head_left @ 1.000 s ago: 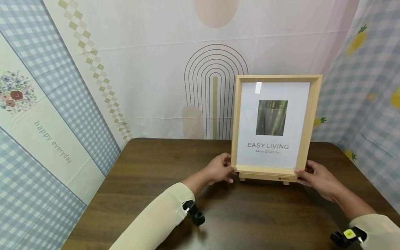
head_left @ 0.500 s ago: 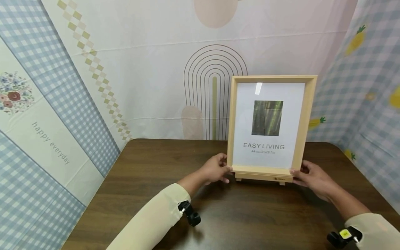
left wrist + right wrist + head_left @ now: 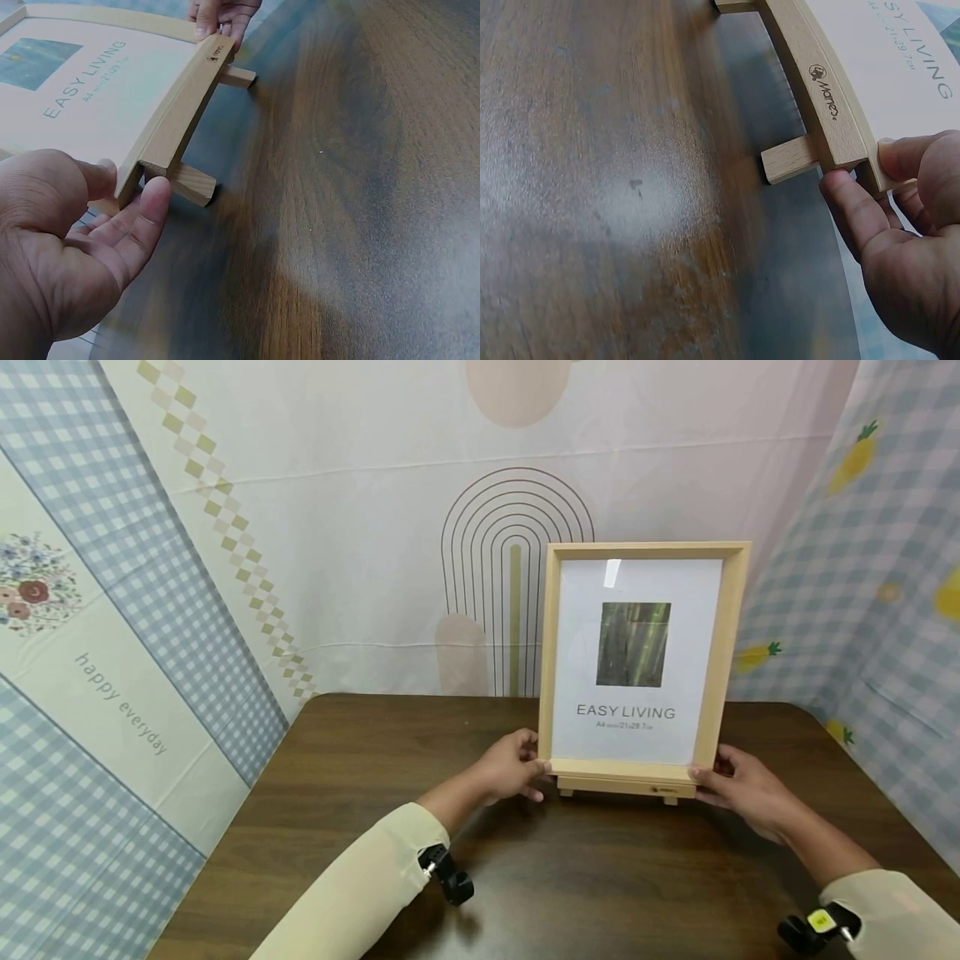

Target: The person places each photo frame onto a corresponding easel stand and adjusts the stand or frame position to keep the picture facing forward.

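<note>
A light wooden picture frame (image 3: 641, 739) with a white "EASY LIVING" insert stands upright on the ledge of a small wooden easel (image 3: 626, 787), right of the table's middle. My left hand (image 3: 510, 767) grips its lower left corner; in the left wrist view the thumb (image 3: 101, 178) lies on the frame's front and a fingertip touches the ledge's end. At the lower right corner my right hand (image 3: 742, 787) holds on, its thumb (image 3: 904, 156) on the front and other fingers at the ledge's end and behind. Two short easel feet (image 3: 193, 184) poke out forward. The frame hides the easel's back.
The dark brown wooden table (image 3: 360, 752) has its back edge near a patterned cloth backdrop (image 3: 360, 568). Checked cloth with pineapples (image 3: 825, 610) hangs close on the right, and blue checked cloth (image 3: 187, 568) on the left. Black wrist cameras (image 3: 450, 875) sit on both sleeves.
The picture frame and easel have slid a little to the left across the table, with both hands moving along and keeping their grip at the lower corners.
</note>
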`<state>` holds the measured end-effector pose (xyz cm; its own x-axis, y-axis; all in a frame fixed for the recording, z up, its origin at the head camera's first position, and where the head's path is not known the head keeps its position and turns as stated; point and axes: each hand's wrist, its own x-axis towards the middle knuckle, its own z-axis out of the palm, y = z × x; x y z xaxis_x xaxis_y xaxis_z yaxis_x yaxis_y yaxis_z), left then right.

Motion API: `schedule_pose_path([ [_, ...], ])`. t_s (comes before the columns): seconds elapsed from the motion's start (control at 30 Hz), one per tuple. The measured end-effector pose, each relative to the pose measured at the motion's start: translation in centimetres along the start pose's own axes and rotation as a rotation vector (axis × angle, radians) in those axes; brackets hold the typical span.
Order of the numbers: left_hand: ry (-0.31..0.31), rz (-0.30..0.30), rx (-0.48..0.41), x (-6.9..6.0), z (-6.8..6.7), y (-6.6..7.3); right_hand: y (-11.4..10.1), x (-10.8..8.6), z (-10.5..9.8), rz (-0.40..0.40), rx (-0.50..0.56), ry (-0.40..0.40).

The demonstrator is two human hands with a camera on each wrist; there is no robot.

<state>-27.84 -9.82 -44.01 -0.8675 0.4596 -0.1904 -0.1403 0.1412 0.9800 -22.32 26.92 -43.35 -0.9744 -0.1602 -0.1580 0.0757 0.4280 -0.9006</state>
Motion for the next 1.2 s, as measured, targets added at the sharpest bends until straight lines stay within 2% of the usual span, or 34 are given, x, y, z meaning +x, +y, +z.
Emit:
schedule_pose_path([
  [0.2, 0.004, -0.008, -0.011, -0.1, -0.4, -0.2, -0.2, 0.1, 0.4, -0.002, 0.001, -0.006],
  [0.7, -0.013, -0.011, 0.003, -1.7, -1.5, -0.7, -0.8, -1.1, 2.5, 0.022, 0.024, 0.021],
  [1.2, -0.007, -0.014, -0.007, -2.2, -2.5, -0.8, -1.2, -0.7, 3.4, 0.014, 0.038, 0.011],
])
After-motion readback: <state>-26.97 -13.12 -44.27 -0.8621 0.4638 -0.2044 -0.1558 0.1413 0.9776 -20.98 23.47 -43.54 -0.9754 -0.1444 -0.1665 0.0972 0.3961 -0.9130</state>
